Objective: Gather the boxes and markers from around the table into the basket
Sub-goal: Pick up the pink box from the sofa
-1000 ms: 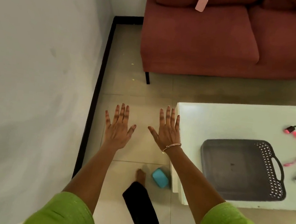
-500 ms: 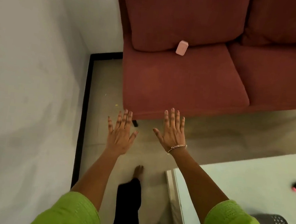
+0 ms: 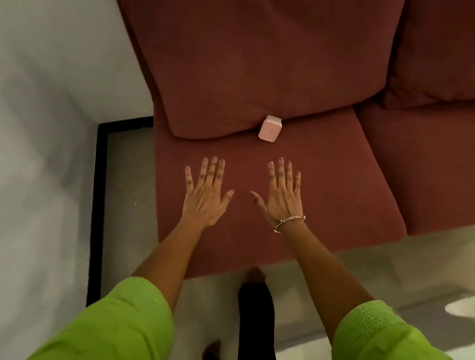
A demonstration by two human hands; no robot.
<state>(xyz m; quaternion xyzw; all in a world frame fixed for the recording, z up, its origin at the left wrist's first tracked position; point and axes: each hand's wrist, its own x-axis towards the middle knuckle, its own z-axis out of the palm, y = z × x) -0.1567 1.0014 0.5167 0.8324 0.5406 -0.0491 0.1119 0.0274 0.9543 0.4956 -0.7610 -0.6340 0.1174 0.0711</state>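
Both hands are flat and spread, palms down, holding nothing: the left hand (image 3: pixel 205 195) and the right hand (image 3: pixel 282 197) hover side by side over the front of the sofa (image 3: pixel 347 176) seat. The pink box (image 3: pixel 269 127) stands just ahead of the right hand's fingertips, near but not touching them, at the crease where the back cushion (image 3: pixel 241 64) meets the seat. It looks as if it leans against that cushion, though the contact is hard to make out.

The step in hand seems to be fetching this box. The right hand is nearer, so it should reach forward and close thumb and fingers on the box's two side faces. The seat is soft, so pressing down could tip the box or push it deeper into the crease; better to pinch it and lift straight up and toward the body. The left hand can stay free. The basket and desk are out of view, so a turn is needed afterward.
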